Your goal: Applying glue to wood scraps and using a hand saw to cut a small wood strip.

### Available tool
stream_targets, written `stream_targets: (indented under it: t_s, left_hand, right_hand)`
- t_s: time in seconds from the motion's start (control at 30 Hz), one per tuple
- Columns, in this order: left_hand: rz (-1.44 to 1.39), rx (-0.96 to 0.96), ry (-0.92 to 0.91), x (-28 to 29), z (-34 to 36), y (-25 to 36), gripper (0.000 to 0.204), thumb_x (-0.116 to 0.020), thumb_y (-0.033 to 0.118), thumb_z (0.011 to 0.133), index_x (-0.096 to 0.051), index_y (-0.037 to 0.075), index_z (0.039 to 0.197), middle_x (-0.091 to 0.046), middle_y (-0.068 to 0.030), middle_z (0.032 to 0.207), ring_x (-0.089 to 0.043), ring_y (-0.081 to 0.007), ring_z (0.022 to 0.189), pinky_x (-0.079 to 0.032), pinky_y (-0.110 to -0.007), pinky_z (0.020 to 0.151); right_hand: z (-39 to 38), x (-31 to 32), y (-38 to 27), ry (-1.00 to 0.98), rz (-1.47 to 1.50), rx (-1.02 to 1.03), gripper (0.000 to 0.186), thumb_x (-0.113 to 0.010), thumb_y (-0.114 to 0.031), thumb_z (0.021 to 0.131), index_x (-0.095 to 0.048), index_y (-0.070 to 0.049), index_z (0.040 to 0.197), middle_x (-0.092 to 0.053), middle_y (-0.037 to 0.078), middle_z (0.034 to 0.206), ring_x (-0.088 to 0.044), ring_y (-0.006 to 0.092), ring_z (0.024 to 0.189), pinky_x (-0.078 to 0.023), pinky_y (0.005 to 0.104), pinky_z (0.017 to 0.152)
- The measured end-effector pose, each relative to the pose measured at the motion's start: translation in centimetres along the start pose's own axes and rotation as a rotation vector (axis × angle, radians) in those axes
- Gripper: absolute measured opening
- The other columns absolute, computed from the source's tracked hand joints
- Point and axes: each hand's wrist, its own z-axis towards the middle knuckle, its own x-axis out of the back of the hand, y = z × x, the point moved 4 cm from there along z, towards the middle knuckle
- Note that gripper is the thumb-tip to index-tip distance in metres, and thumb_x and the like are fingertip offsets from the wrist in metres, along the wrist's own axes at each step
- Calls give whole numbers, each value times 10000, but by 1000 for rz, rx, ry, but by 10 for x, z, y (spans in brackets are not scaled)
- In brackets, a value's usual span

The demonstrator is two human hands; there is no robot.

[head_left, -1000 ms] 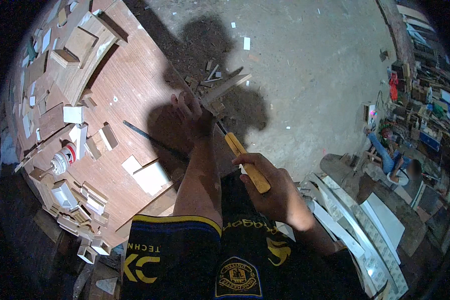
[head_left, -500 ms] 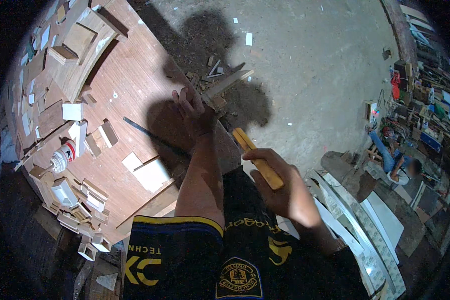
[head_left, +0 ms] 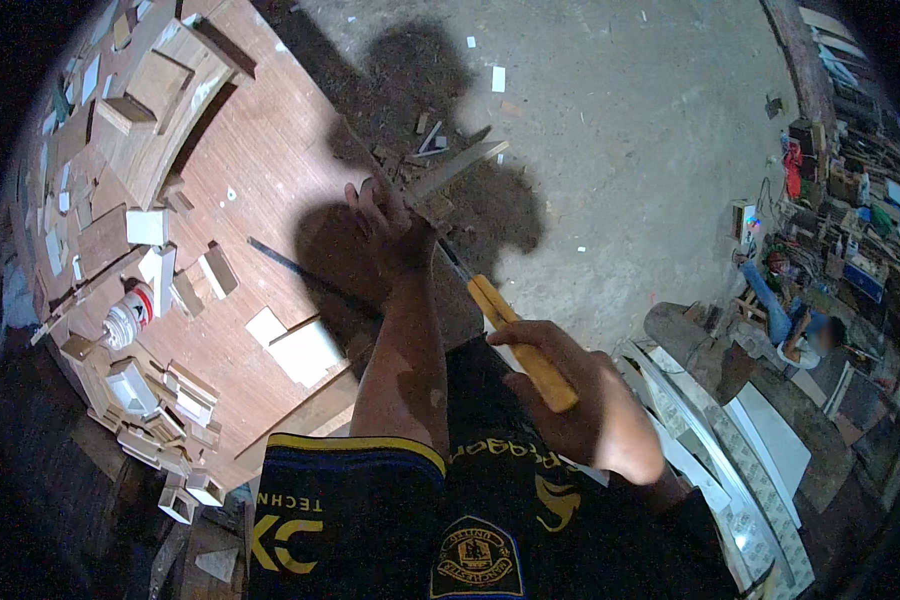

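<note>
My left hand (head_left: 388, 228) is at the table's edge, fingers bent over the inner end of a wooden strip (head_left: 460, 170). That strip sticks out past the edge, over the floor. In my right hand (head_left: 585, 385) is a tool with a long yellow wooden handle (head_left: 522, 340), my fingers wrapped round it. Its thin metal blade (head_left: 454, 258) points up and left, towards the strip beside my left hand. The blade's tip is hidden, so I cannot tell the tool's exact kind or whether it touches the wood.
On the brown table (head_left: 270, 130) lie a dark narrow bar (head_left: 290, 264), white pieces (head_left: 300, 348) and a white bottle (head_left: 125, 318). Small wooden blocks and a curved wooden part (head_left: 160, 125) are at left. Long boards (head_left: 715, 470) lean at lower right. A person (head_left: 805, 335) sits farther right.
My right hand has drawn the yellow-handled tool back, down and to the right, so part of its blade now shows. My left hand and the wooden strip have barely moved.
</note>
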Motion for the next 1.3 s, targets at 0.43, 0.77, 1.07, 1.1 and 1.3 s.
stream_targets:
  t_s: [0.43,0.77,1.07,1.1,1.3]
  left_hand:
    - [-71,-33,37,-1,4,3,471,-629,364,890,-582,-49,1113,-439,-177,1231,-405,-443,1259,-376,-572,1100]
    - [146,-12,-82,17,16,9,550,-629,417,888,-592,-44,1186,-456,-167,1221,-442,-359,1220,-373,-554,1107]
    - [74,-75,-83,18,14,3,651,-678,528,827,-587,-39,1134,-438,-173,1203,-428,-392,1240,-375,-549,1106]
    - [51,-121,-109,16,14,5,675,-680,557,816,-587,-39,1119,-437,-174,1208,-428,-392,1238,-379,-549,1102]
    - [111,-87,-62,9,6,-1,702,-674,590,805,-598,-19,1145,-450,-156,1219,-428,-403,1253,-377,-543,1103]
  right_hand:
    - [-1,-1,19,116,-56,91,350,-620,-71,916,-544,-130,1253,-696,171,1017,-700,344,901,-541,399,769]
    - [16,-7,27,230,-77,291,349,-602,-123,932,-547,-150,1276,-691,214,980,-695,386,898,-543,433,729]
    - [15,-4,20,133,-16,144,353,-613,-38,906,-551,-83,1251,-679,172,1147,-667,302,1091,-521,397,894]
    - [11,0,20,138,-17,146,353,-613,-38,906,-551,-83,1251,-679,172,1147,-667,302,1091,-521,397,894]
    - [-1,0,8,-3,-75,-75,328,-572,-32,928,-542,-76,1251,-661,171,1177,-650,286,1118,-504,395,905]
